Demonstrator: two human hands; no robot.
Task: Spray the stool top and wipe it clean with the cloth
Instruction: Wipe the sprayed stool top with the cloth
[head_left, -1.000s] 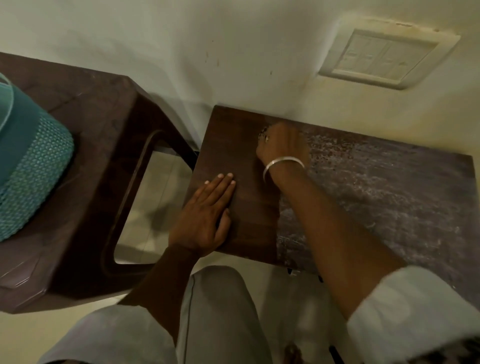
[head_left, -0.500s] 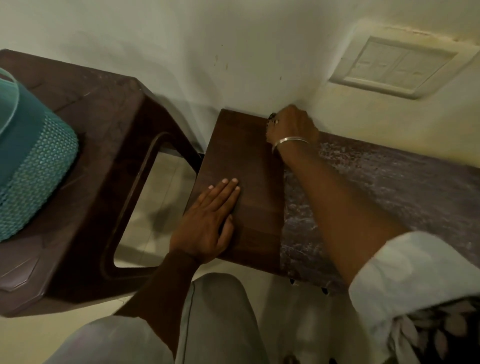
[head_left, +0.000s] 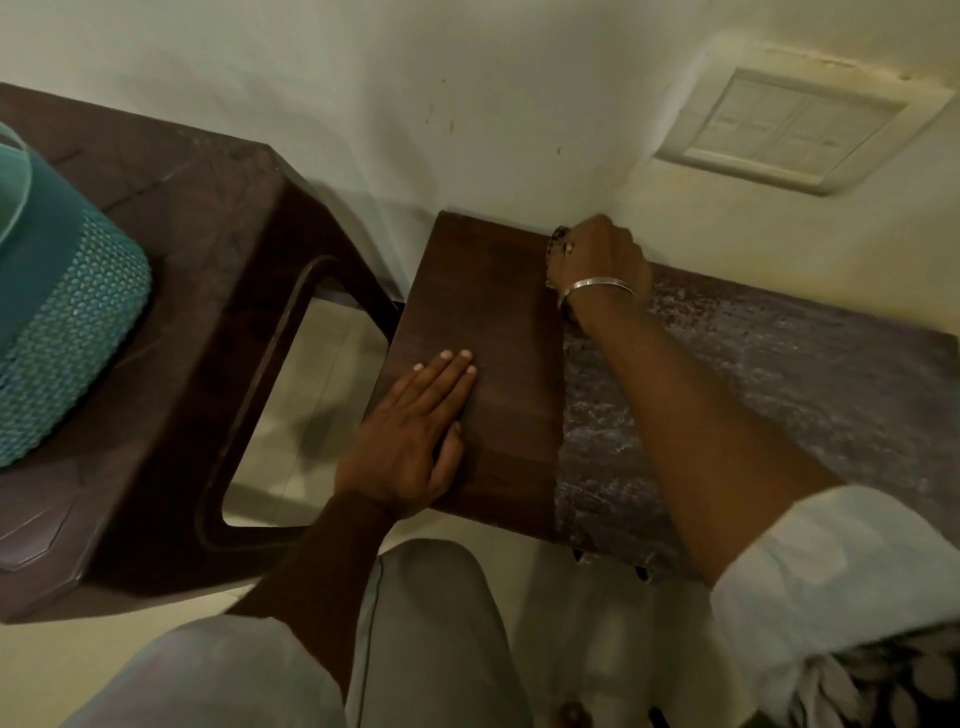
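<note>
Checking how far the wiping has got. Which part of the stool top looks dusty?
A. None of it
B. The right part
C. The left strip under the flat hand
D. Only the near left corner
B: the right part of the stool top is mottled whitish, while the left hand lies flat on a plain dark strip.

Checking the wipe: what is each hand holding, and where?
Right hand grips a bunched cloth, mostly hidden beneath it. Left hand rests flat on the stool top, holding nothing.
</note>
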